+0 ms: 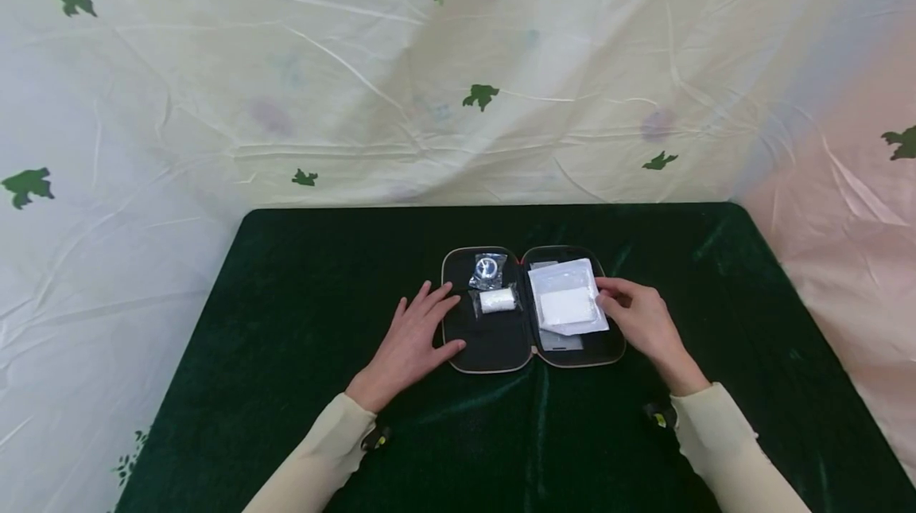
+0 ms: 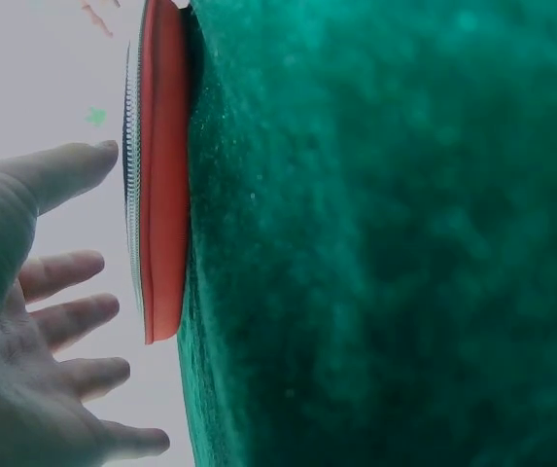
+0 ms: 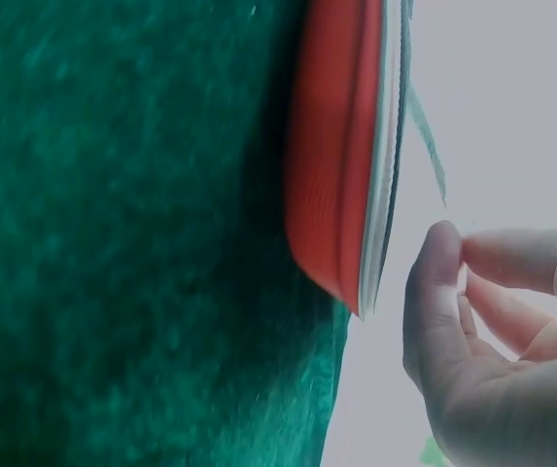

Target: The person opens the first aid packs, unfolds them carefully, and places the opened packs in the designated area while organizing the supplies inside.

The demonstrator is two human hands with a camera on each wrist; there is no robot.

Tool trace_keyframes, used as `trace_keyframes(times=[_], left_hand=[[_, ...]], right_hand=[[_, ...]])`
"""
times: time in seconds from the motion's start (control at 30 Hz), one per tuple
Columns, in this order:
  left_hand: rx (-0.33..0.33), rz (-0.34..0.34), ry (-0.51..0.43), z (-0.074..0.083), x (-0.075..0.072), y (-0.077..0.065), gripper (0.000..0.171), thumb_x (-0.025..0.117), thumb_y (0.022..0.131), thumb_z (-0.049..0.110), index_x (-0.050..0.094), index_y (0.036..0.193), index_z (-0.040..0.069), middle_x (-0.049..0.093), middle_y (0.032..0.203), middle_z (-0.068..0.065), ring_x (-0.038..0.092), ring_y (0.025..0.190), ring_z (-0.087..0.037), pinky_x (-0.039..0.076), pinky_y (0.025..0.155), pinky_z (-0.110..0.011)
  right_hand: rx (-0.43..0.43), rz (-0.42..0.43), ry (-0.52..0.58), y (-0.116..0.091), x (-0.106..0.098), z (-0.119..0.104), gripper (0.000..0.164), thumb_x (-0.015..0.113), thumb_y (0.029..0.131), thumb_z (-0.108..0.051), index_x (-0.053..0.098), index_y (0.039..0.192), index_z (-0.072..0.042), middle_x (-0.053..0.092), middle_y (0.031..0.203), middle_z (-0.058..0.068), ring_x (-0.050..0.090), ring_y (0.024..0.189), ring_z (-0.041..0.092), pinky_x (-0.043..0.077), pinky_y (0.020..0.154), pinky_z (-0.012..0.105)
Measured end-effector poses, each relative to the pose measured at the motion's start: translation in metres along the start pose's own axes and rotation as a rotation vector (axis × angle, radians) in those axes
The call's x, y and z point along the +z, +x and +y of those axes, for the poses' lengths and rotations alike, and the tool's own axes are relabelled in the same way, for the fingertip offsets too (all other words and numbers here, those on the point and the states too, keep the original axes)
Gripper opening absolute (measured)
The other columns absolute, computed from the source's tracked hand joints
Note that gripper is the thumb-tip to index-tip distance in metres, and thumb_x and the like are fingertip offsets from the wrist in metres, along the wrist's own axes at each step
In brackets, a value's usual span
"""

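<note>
A red zip case [image 2: 166, 175] with a black lining lies unfolded on the table. In its left half [image 1: 490, 346] are a clear-wrapped roll with a shiny round end [image 1: 487, 267] and a wrapped white bandage roll [image 1: 497, 301]. Flat white gauze packets [image 1: 568, 298] lie stacked over the right half. My left hand [image 1: 408, 346], fingers spread, is at the case's left rim and holds nothing. At the packets' right edge, my right hand [image 1: 644, 326] pinches the top gauze packet between thumb and finger; in the right wrist view its raised edge [image 3: 429, 146] tilts up beside the thumb.
Dark green velvet cloth [image 1: 322, 282] covers the table around the case. A pale curtain [image 1: 358, 99] with green bird prints hangs behind and along both sides. A clear sleeve [image 1: 561, 340] shows under the white packets.
</note>
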State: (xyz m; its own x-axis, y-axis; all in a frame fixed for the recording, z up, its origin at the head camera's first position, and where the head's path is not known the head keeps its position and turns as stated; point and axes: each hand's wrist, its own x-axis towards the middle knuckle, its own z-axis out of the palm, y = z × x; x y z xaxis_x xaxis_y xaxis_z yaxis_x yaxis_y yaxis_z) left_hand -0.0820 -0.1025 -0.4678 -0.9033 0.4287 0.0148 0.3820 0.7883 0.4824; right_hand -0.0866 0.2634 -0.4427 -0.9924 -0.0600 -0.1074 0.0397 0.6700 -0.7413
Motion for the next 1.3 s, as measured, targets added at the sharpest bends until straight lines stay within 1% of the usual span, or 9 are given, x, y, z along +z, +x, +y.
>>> trace_keyframes(times=[0.17, 0.3, 0.43, 0.6, 0.77, 0.87, 0.97, 1.13, 1.3], left_hand=[[-0.002, 0.003, -0.006, -0.001, -0.001, 0.0, 0.068, 0.068, 0.086, 0.05, 0.045, 0.145, 0.024, 0.027, 0.157, 0.003, 0.011, 0.147, -0.024, 0.014, 0.111, -0.062], [0.006, 0.014, -0.005, -0.002, -0.001, 0.0, 0.067, 0.069, 0.086, 0.049, 0.046, 0.144, 0.023, 0.028, 0.157, 0.002, 0.012, 0.146, -0.025, 0.015, 0.11, -0.063], [0.014, 0.027, -0.005, -0.003, -0.001, 0.0, 0.067, 0.068, 0.086, 0.048, 0.046, 0.144, 0.022, 0.029, 0.156, 0.0, 0.014, 0.146, -0.027, 0.015, 0.109, -0.064], [0.024, 0.035, -0.006, -0.004, -0.002, 0.0, 0.066, 0.068, 0.087, 0.048, 0.047, 0.143, 0.022, 0.029, 0.156, 0.0, 0.015, 0.146, -0.029, 0.015, 0.109, -0.066], [0.031, 0.041, -0.017, -0.003, -0.003, 0.001, 0.061, 0.066, 0.088, 0.047, 0.05, 0.142, 0.022, 0.031, 0.156, 0.002, 0.015, 0.146, -0.027, 0.013, 0.109, -0.066], [0.037, 0.051, -0.022, -0.002, -0.003, 0.002, 0.059, 0.065, 0.089, 0.048, 0.051, 0.141, 0.023, 0.033, 0.155, 0.003, 0.015, 0.146, -0.024, 0.013, 0.11, -0.065], [0.048, 0.061, -0.029, -0.001, -0.002, 0.003, 0.057, 0.065, 0.089, 0.048, 0.053, 0.139, 0.024, 0.035, 0.154, 0.003, 0.017, 0.146, -0.023, 0.014, 0.11, -0.064], [0.067, 0.05, -0.052, 0.002, 0.0, 0.004, 0.056, 0.065, 0.09, 0.048, 0.053, 0.138, 0.023, 0.036, 0.153, 0.003, 0.018, 0.145, -0.024, 0.013, 0.11, -0.064], [0.079, 0.042, -0.05, 0.003, 0.002, 0.005, 0.056, 0.064, 0.09, 0.048, 0.053, 0.139, 0.022, 0.036, 0.153, 0.002, 0.019, 0.145, -0.026, 0.014, 0.11, -0.065]], right_hand=[[0.009, 0.016, -0.028, -0.001, -0.003, 0.005, 0.04, 0.053, 0.1, -0.025, 0.054, 0.136, -0.006, 0.06, 0.116, 0.018, 0.056, 0.099, 0.03, 0.047, 0.075, 0.035], [0.002, 0.026, -0.059, -0.001, -0.003, 0.01, 0.04, 0.054, 0.1, -0.023, 0.055, 0.135, -0.007, 0.061, 0.114, 0.016, 0.057, 0.095, 0.029, 0.048, 0.071, 0.035], [-0.031, 0.041, -0.11, -0.001, -0.002, 0.014, 0.038, 0.056, 0.099, -0.021, 0.057, 0.133, -0.005, 0.063, 0.112, 0.017, 0.057, 0.089, 0.027, 0.049, 0.066, 0.034], [-0.098, 0.099, -0.173, -0.001, 0.0, 0.014, 0.035, 0.057, 0.098, -0.022, 0.061, 0.129, -0.005, 0.064, 0.111, 0.017, 0.058, 0.087, 0.025, 0.049, 0.068, 0.034], [-0.159, 0.143, -0.178, -0.002, 0.004, 0.001, 0.037, 0.058, 0.098, -0.028, 0.062, 0.127, -0.006, 0.062, 0.113, 0.015, 0.057, 0.092, 0.026, 0.048, 0.075, 0.043], [-0.184, 0.122, -0.159, -0.001, 0.009, -0.011, 0.041, 0.057, 0.098, -0.034, 0.061, 0.129, -0.007, 0.059, 0.125, 0.018, 0.056, 0.105, 0.032, 0.046, 0.086, 0.053], [-0.208, 0.092, -0.125, 0.002, 0.016, -0.022, 0.043, 0.056, 0.098, -0.038, 0.06, 0.13, -0.01, 0.055, 0.134, 0.017, 0.051, 0.118, 0.036, 0.04, 0.095, 0.06], [-0.265, 0.058, -0.077, 0.008, 0.033, -0.038, 0.044, 0.058, 0.097, -0.04, 0.06, 0.131, -0.012, 0.057, 0.134, 0.009, 0.051, 0.122, 0.03, 0.04, 0.098, 0.056], [-0.304, 0.009, -0.081, 0.013, 0.049, -0.05, 0.047, 0.059, 0.095, -0.042, 0.059, 0.132, -0.013, 0.057, 0.135, 0.007, 0.051, 0.126, 0.027, 0.04, 0.101, 0.053]])
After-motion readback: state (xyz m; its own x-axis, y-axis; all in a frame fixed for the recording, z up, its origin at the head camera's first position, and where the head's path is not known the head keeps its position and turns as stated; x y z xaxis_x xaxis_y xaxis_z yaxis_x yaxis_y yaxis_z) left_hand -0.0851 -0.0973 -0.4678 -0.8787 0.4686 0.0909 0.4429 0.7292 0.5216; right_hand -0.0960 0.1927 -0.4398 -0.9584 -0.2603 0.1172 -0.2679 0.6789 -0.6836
